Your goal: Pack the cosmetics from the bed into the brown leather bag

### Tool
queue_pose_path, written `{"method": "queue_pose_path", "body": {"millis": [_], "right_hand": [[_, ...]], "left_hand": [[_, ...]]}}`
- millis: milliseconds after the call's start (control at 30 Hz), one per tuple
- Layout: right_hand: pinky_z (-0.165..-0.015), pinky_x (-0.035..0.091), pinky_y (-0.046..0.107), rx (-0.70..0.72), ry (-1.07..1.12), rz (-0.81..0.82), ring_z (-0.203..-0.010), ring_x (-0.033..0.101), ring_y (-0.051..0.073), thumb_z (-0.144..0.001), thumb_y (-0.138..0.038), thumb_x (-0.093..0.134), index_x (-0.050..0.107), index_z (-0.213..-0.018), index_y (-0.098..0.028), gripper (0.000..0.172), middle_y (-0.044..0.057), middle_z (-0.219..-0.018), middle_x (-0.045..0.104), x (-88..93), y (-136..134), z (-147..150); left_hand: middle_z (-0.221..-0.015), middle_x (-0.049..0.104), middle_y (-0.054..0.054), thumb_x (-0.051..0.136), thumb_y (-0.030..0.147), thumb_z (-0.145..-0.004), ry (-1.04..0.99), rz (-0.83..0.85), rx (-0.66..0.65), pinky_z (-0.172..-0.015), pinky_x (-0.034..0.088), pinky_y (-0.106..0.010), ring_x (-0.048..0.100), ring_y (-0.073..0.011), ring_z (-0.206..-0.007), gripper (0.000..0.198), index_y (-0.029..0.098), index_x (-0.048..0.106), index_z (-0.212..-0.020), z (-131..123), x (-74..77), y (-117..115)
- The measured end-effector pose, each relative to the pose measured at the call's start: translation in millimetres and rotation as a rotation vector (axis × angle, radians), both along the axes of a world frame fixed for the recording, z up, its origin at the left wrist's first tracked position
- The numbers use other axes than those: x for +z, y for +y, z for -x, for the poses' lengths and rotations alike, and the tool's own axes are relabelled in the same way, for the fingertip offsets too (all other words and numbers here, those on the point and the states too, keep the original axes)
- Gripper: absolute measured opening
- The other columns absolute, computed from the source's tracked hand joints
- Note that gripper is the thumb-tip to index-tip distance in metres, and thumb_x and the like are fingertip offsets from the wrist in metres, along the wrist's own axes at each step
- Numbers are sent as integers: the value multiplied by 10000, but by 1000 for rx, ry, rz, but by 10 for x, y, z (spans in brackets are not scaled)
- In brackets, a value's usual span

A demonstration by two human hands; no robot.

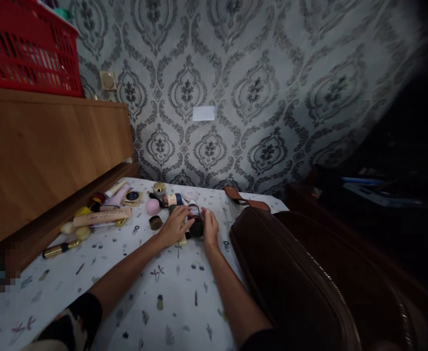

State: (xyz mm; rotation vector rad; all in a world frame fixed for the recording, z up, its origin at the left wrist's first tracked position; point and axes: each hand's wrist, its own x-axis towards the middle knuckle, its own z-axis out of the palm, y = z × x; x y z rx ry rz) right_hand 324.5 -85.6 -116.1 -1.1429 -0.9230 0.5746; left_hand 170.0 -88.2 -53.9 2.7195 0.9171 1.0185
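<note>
My left hand point(175, 225) lies over a cluster of small cosmetics, fingers spread and fingertips at a dark red bottle with a white label point(194, 210). On the bottle's other side my right hand point(210, 229) stands on edge, fingers extended, close against it. A round dark lid or jar point(196, 229) sits between the two hands. Near my left hand are a pink round container point(152, 206), a brown-capped jar point(155, 223) and a gold-lidded jar point(159, 188). Behind the hands lies a tube with a dark blue cap point(174, 199). Some small items under my left hand are partly hidden.
To the left lie a beige tube point(102, 216), a gold-and-black tube point(62, 248), a compact point(132, 197) and sponges point(79, 231). A brown leather bag point(279, 273) fills the right, with its strap point(248, 201) behind. A red basket point(30, 48) tops a wooden cabinet point(52, 146).
</note>
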Motion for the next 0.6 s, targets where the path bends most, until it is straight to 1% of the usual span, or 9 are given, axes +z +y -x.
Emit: {"method": "queue_pose_path", "body": {"millis": [67, 133, 233, 300, 400, 467, 533, 600], "right_hand": [[-913, 486, 375, 5, -5, 14, -1057, 629, 255, -851, -684, 405, 678, -1103, -147, 653, 126, -1114, 702, 25, -24, 5], [-918, 480, 375, 5, -9, 31, -1059, 625, 257, -852, -670, 410, 679, -1091, -150, 632, 122, -1110, 702, 52, -43, 10], [-918, 474, 374, 4, -26, 51, -1017, 630, 256, -854, -651, 421, 683, -1049, -154, 594, 109, -1072, 711, 96, -69, 19], [-922, 464, 365, 1, -44, 58, -999, 626, 251, -854, -638, 434, 687, -1018, -165, 560, 93, -1045, 717, 125, -88, 26], [-908, 458, 347, -7, -69, 65, -987, 617, 248, -855, -624, 446, 690, -984, -186, 518, 73, -1014, 724, 156, -112, 34], [-889, 461, 341, -8, -78, 69, -968, 618, 248, -855, -624, 442, 689, -968, -192, 510, 69, -992, 726, 164, -118, 40], [-881, 463, 341, -9, -82, 68, -954, 619, 248, -855, -626, 435, 686, -955, -191, 512, 70, -980, 725, 164, -116, 45], [-884, 464, 344, -12, -83, 66, -952, 619, 247, -856, -625, 430, 683, -949, -189, 513, 70, -979, 722, 160, -109, 50]], "left_hand": [[-1223, 588, -101, 354, 265, -1015, 4, -18, 73, -1058, 421, -361, 500, -202, -1206, 244, 188, 560, -1122, 9, 16, 85], [-1217, 588, -113, 322, 217, -1009, 24, -34, 182, -1062, 402, -409, 501, -224, -1197, 269, 181, 538, -1164, 107, 27, 201], [-1167, 613, -144, 370, 154, -957, 102, -46, 363, -1046, 364, -527, 501, -293, -1173, 273, 166, 546, -1166, 374, 21, 377], [-1148, 634, -144, 439, 142, -913, 183, -50, 443, -1040, 331, -584, 505, -324, -1162, 257, 178, 579, -1124, 581, 10, 458], [-1115, 654, -163, 462, 132, -884, 286, -65, 530, -1039, 283, -637, 519, -356, -1142, 238, 167, 630, -1048, 858, 20, 516], [-1092, 655, -201, 450, 130, -878, 324, -81, 592, -1024, 253, -682, 510, -391, -1146, 261, 137, 644, -1052, 984, 49, 532], [-1113, 646, -232, 449, 120, -864, 352, -95, 629, -1009, 227, -720, 481, -425, -1182, 312, 115, 635, -1114, 1038, 75, 545], [-1177, 631, -238, 457, 96, -844, 388, -107, 609, -1023, 214, -721, 449, -431, -1235, 380, 117, 607, -1192, 1013, 71, 561]]}}
